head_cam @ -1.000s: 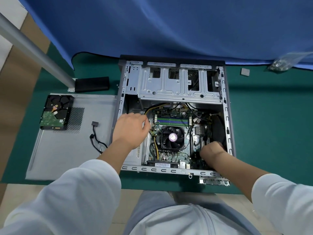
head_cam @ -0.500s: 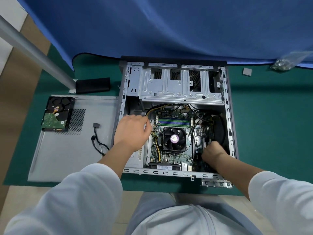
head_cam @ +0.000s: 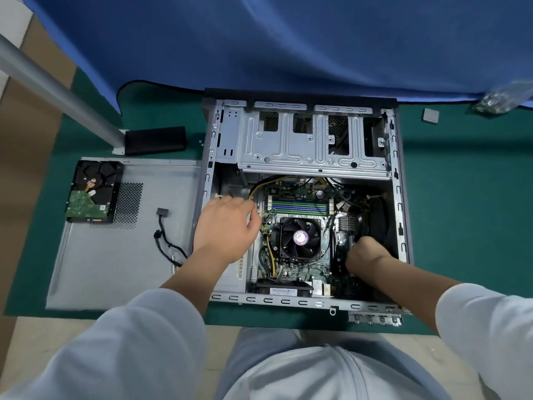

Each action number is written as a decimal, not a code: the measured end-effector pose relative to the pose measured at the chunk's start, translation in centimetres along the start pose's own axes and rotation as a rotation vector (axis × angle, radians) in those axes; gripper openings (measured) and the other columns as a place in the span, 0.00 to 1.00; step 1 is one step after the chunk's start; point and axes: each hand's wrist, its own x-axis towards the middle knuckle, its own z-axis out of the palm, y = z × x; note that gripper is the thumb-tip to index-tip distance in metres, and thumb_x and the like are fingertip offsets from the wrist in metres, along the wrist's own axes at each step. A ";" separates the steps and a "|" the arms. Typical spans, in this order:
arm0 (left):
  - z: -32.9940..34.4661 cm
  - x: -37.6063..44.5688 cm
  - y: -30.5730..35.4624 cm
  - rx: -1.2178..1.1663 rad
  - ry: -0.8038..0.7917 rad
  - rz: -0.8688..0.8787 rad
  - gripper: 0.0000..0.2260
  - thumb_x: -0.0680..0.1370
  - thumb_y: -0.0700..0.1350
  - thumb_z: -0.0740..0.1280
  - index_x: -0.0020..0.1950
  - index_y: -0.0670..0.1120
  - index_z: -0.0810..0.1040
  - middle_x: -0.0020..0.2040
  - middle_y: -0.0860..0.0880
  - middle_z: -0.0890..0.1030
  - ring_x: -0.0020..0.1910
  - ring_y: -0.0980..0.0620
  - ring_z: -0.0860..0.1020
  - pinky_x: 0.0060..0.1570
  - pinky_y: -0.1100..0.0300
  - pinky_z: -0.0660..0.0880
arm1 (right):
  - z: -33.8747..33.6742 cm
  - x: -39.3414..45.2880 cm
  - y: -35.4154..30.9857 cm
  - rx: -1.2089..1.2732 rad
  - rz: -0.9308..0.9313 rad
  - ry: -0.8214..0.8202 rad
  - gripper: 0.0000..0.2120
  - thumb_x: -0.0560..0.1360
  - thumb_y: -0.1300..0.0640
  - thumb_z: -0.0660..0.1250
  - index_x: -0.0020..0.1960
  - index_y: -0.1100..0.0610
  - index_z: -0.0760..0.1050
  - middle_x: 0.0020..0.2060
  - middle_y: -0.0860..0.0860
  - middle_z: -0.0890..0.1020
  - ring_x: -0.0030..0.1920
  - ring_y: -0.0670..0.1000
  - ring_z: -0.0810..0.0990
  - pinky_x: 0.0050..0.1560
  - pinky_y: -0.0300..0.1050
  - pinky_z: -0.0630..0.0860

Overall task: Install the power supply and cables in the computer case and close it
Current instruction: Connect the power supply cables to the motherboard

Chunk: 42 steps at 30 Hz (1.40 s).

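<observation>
Head view looks straight down on a dark green mat [head_cam: 461, 226] spread over the work surface, with a blue cloth [head_cam: 288, 39] draped along its far edge and a bare metal pole [head_cam: 57, 93] slanting in from the left to a small foot by a black block [head_cam: 155, 140]. Beyond the mat on the left the floor shows as tan board. The computer case [head_cam: 399, 203] lies open on its side in the middle of the mat, drive cage at the far end, motherboard and its CPU fan [head_cam: 300, 236] facing up. The power supply [head_cam: 230, 281] sits along the case's left wall, mostly hidden under the left forearm. The left hand [head_cam: 227, 226] hovers palm down over it, fingers loosely curled beside the yellow and black cables [head_cam: 269, 255]; I cannot tell whether it grips anything. The right hand [head_cam: 364, 254] is curled into the lower right of the board, knuckles up, and what it holds, if anything, is hidden. The removed side panel [head_cam: 115, 269] lies flat just left of the case, carrying a hard drive [head_cam: 92, 192] circuit side up and a loose black cable [head_cam: 167, 241]. A small grey square [head_cam: 430, 115] and a clear bag of hardware [head_cam: 496, 101] rest at the far right.
</observation>
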 end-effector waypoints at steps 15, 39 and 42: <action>0.0 -0.1 0.1 -0.008 0.052 0.011 0.10 0.76 0.45 0.62 0.38 0.46 0.80 0.33 0.50 0.79 0.35 0.48 0.75 0.42 0.56 0.69 | 0.0 0.5 0.2 -0.059 -0.037 -0.079 0.12 0.78 0.67 0.57 0.56 0.59 0.76 0.53 0.50 0.80 0.46 0.52 0.79 0.28 0.42 0.62; -0.5 -0.1 0.2 0.013 -0.075 -0.041 0.17 0.77 0.50 0.53 0.45 0.49 0.81 0.42 0.53 0.82 0.43 0.50 0.77 0.50 0.56 0.69 | 0.9 1.3 -0.3 0.164 0.062 -0.034 0.14 0.77 0.69 0.58 0.60 0.64 0.74 0.56 0.56 0.80 0.53 0.58 0.80 0.40 0.49 0.73; -0.5 -0.1 0.3 0.018 -0.082 -0.047 0.18 0.77 0.50 0.52 0.45 0.48 0.81 0.42 0.52 0.82 0.42 0.50 0.77 0.50 0.57 0.68 | 0.5 1.0 -0.3 0.206 0.094 -0.037 0.13 0.77 0.68 0.58 0.60 0.63 0.74 0.56 0.55 0.80 0.53 0.58 0.80 0.42 0.49 0.73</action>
